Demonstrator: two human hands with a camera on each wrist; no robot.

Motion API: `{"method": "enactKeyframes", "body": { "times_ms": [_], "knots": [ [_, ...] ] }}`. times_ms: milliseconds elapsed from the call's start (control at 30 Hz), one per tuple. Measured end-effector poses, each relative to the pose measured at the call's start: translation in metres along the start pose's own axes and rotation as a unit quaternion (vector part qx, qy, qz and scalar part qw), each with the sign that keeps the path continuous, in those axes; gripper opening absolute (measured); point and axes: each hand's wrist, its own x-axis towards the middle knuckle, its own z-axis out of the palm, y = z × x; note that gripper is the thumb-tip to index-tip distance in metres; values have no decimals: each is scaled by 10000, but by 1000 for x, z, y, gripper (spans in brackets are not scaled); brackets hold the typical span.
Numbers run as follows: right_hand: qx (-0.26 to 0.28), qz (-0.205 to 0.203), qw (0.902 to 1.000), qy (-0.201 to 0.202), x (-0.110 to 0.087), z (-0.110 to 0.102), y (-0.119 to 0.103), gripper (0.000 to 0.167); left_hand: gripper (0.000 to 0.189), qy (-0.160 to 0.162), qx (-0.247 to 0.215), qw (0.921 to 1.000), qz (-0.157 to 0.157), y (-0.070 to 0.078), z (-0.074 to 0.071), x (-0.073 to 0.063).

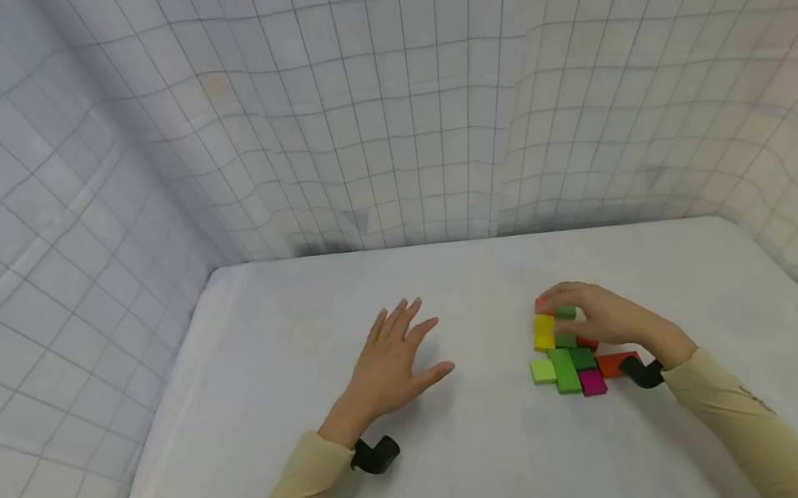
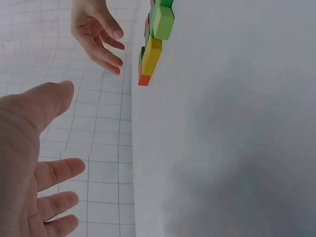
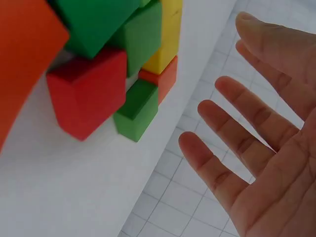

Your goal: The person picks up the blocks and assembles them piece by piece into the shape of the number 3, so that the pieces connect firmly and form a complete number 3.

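Note:
My right hand (image 1: 593,314) hovers over a cluster of coloured blocks, its fingers loosely bent and holding nothing. Beneath and around it lie a yellow block (image 1: 544,333), a red block (image 3: 89,94), an orange block (image 1: 614,364), a magenta block (image 1: 592,382), a light green block (image 1: 543,371) and several green blocks (image 1: 566,372). In the right wrist view a gap shows between the fingers (image 3: 252,111) and the blocks. Well left of the cluster, my left hand (image 1: 387,364) is spread above the table, touching no block.
A white-covered table (image 1: 474,475) lies below both hands. Grid-patterned cloth (image 1: 379,100) hangs behind its far edge and along both sides. Each wrist carries a black strapped device, such as the left wrist's camera mount (image 1: 377,455).

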Motion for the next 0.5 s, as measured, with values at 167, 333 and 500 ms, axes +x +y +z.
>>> {"method": "enactKeyframes", "body": {
  "times_ms": [167,333,500],
  "knots": [
    [-354,16,9975,-605,17,-9,12,27,39,226,-866,9960,35,1,8,-1],
    [-425,-7,9946,-945,31,-11,17,24,31,219,-1541,9877,-137,5,16,-4],
    [-184,-24,9952,-956,36,-8,23,27,32,48,-2021,9781,-490,11,17,-10]
  ]
}}
